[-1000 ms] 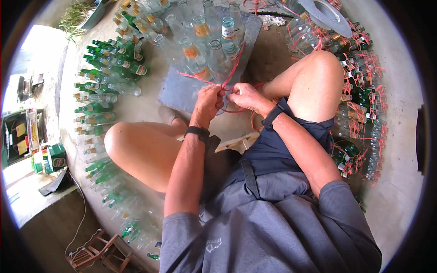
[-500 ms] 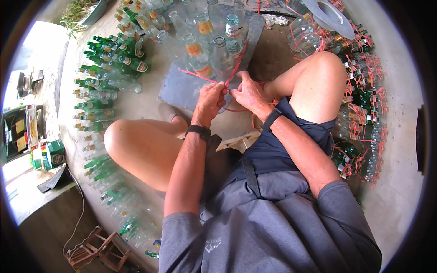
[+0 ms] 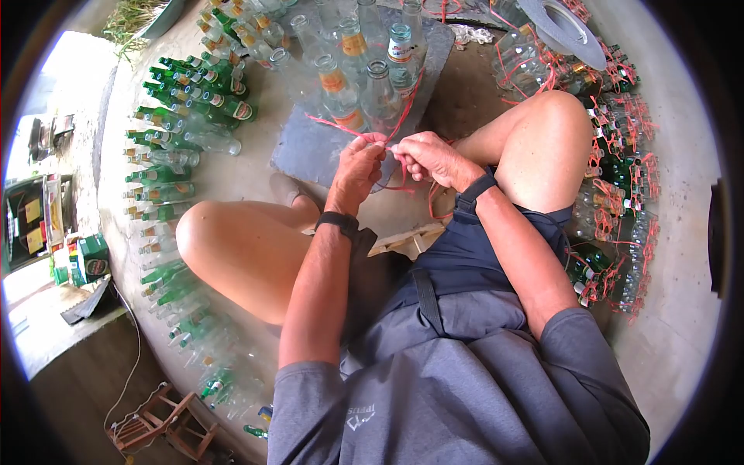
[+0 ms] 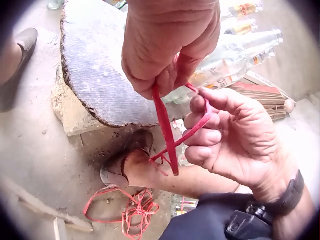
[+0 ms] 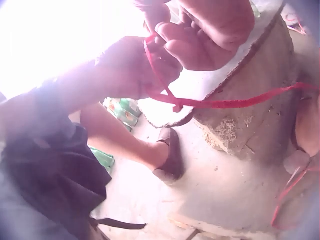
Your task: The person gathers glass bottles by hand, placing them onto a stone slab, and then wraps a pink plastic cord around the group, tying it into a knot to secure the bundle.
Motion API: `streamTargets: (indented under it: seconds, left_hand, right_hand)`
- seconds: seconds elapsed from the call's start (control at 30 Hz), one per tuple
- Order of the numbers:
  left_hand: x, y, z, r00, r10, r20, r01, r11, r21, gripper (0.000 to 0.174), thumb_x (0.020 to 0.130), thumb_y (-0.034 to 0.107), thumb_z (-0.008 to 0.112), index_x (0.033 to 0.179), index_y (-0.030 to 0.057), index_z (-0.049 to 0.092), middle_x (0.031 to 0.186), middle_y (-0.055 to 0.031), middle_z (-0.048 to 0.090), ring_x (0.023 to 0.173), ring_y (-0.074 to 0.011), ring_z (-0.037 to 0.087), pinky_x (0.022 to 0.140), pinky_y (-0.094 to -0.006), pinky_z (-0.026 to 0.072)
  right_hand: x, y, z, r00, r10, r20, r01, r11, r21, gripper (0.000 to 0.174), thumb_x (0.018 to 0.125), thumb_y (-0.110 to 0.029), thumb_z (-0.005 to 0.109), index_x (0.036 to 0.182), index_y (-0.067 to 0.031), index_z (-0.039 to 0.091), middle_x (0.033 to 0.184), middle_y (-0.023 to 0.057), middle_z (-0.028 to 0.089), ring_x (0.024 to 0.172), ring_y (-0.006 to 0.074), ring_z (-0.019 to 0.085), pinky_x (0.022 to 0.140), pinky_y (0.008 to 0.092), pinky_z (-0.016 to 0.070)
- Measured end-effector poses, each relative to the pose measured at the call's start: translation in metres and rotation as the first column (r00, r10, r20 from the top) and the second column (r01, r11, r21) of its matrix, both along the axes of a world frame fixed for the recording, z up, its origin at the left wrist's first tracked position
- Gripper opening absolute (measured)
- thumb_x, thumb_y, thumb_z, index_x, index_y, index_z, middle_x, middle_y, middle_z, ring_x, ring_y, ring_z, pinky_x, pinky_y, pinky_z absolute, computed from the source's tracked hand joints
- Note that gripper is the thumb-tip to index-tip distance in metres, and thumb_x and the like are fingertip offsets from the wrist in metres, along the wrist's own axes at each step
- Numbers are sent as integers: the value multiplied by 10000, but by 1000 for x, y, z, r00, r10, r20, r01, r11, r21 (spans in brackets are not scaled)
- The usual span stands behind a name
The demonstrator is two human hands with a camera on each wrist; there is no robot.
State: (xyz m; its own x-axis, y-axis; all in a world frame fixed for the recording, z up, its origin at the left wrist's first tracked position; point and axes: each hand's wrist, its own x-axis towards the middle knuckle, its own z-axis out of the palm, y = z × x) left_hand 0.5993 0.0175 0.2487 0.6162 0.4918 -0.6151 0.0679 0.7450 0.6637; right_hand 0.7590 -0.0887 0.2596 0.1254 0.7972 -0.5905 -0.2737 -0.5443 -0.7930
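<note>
In front of the person, a bundle of clear glass bottles [image 3: 377,89], some with orange labels, stands on a grey stone slab [image 3: 298,155]. Red plastic string [image 3: 404,116] runs from around the bottles to both hands. The left hand [image 3: 358,170] pinches the string close to the near bottles. Right beside it, the right hand [image 3: 438,160] pinches string between thumb and forefinger, its other fingers curled. A loop of the string [image 4: 200,122] hangs by the right fingers in the left wrist view, and a strand [image 5: 235,103] trails off sideways in the right wrist view.
Rows of green and clear bottles [image 3: 194,101] line the floor at left. Bundles tied with red string [image 3: 620,170] stand at right, near a grey hat [image 3: 554,31]. Loose string [image 4: 137,210] lies on the floor. A wooden chair [image 3: 159,422] is at lower left.
The right hand opened its fingers and lifted them beside the knot, then closed again on the string. The left hand has kept its pinch in nearly the same place.
</note>
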Motion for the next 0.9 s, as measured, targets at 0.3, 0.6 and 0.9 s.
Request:
streamTargets:
  seconds: [0.3,0.6,0.9]
  left_hand:
    - [0,3,2,999,-26,24,26,1000,-16,179,907,77,720,1085,83,699,755,88,511,576,-20,399,495,-199,283]
    - [-1,1,0,988,-92,-125,122,957,264,218,906,229,797,1072,95,749,744,101,530,579,-10,398,506,-205,294]
    - [5,-6,0,984,-104,-143,139,954,267,194,918,265,753,966,79,727,748,57,577,547,-34,404,481,-215,291]
  right_hand:
    - [11,7,5,790,-313,-527,258,950,-177,217,964,-261,721,881,-107,593,686,-89,446,485,14,349,414,203,264]
    - [19,6,0,675,-289,-679,236,956,-172,269,985,-326,723,952,-103,577,672,-94,423,479,11,339,407,190,253]
    - [8,-2,-5,881,-306,-361,289,952,-102,235,954,-327,730,958,-106,651,766,-67,490,556,31,390,464,220,313]
